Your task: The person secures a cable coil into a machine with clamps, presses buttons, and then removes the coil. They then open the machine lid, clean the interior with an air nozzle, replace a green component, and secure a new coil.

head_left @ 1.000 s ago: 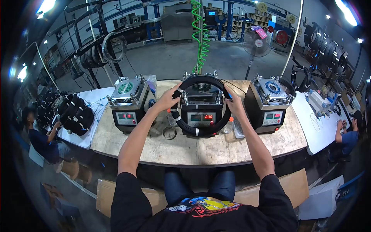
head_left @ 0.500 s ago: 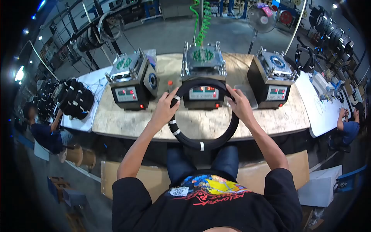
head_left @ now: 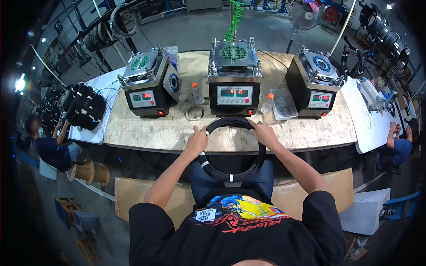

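Coiled cable (head_left: 260, 153), black, banded with white tape.

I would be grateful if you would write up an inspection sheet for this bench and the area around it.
Surface: pale wooden tabletop with darker marks; no spill seen.
Job's things: black coil with white bands, over the lap at the front edge; left machine, middle machine and right machine, displays lit.
Clutter: two orange-capped bottles, a clear tub and a round ring.
Hands: left hand and right hand both on the coil's upper part.
Cables: dark cable behind the middle machine, towards the right one; green spiral hose hanging beyond.
Surroundings: a fan beyond the bench; one seated person at left, another at right.
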The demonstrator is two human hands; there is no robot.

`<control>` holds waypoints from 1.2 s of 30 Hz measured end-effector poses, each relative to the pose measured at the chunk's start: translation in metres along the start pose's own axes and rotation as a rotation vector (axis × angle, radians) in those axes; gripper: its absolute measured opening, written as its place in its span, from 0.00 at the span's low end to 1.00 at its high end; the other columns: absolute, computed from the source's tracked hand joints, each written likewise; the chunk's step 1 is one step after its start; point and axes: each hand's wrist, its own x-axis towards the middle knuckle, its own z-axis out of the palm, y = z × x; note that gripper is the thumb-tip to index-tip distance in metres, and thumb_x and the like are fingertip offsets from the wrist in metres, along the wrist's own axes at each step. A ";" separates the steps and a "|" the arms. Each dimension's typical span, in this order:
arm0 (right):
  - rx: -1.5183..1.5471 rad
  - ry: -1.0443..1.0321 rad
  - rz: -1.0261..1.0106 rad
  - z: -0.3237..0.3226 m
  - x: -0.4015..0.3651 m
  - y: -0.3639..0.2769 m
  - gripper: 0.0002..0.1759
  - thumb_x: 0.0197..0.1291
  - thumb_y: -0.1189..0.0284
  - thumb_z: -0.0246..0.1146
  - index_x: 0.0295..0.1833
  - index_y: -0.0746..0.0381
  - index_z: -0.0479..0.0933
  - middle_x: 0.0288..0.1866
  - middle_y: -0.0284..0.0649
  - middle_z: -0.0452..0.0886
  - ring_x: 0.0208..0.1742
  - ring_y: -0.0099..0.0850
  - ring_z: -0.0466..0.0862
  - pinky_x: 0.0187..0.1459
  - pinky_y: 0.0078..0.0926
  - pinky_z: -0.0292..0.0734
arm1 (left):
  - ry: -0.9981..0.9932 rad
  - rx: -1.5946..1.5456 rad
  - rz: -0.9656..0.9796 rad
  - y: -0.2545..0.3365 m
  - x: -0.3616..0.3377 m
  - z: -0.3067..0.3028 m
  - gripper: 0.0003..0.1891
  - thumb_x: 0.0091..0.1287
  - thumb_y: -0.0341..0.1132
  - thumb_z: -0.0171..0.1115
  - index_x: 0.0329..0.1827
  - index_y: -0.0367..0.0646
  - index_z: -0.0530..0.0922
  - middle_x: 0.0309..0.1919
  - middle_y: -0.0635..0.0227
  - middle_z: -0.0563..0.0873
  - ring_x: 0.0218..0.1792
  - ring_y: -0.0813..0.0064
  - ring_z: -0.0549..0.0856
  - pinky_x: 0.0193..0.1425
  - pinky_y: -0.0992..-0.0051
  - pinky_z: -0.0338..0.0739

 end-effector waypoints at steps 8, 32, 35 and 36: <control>-0.019 0.129 0.098 -0.002 -0.003 -0.005 0.31 0.68 0.58 0.70 0.74 0.54 0.76 0.56 0.56 0.79 0.43 0.56 0.89 0.43 0.51 0.85 | 0.046 0.128 -0.018 0.005 0.003 -0.004 0.30 0.75 0.45 0.67 0.76 0.46 0.72 0.59 0.45 0.76 0.47 0.37 0.90 0.49 0.45 0.85; 0.858 0.207 0.180 -0.147 0.288 0.065 0.21 0.73 0.59 0.67 0.55 0.67 0.87 0.33 0.34 0.84 0.32 0.23 0.78 0.32 0.26 0.70 | 0.222 -0.573 0.257 0.075 0.231 -0.189 0.30 0.78 0.57 0.64 0.70 0.42 0.81 0.41 0.63 0.90 0.41 0.77 0.86 0.48 0.73 0.79; 0.995 0.188 0.246 -0.171 0.275 0.033 0.13 0.69 0.64 0.69 0.36 0.63 0.83 0.29 0.32 0.81 0.25 0.23 0.73 0.29 0.25 0.66 | 0.114 -0.700 0.224 0.089 0.204 -0.217 0.31 0.72 0.52 0.74 0.71 0.44 0.80 0.36 0.71 0.87 0.35 0.86 0.81 0.41 0.80 0.73; 1.013 0.193 0.283 -0.184 0.270 0.023 0.13 0.68 0.66 0.69 0.33 0.62 0.82 0.29 0.31 0.80 0.24 0.23 0.72 0.28 0.25 0.65 | 0.111 -0.725 0.285 0.090 0.203 -0.224 0.31 0.72 0.50 0.75 0.72 0.44 0.79 0.36 0.72 0.87 0.35 0.86 0.81 0.42 0.80 0.73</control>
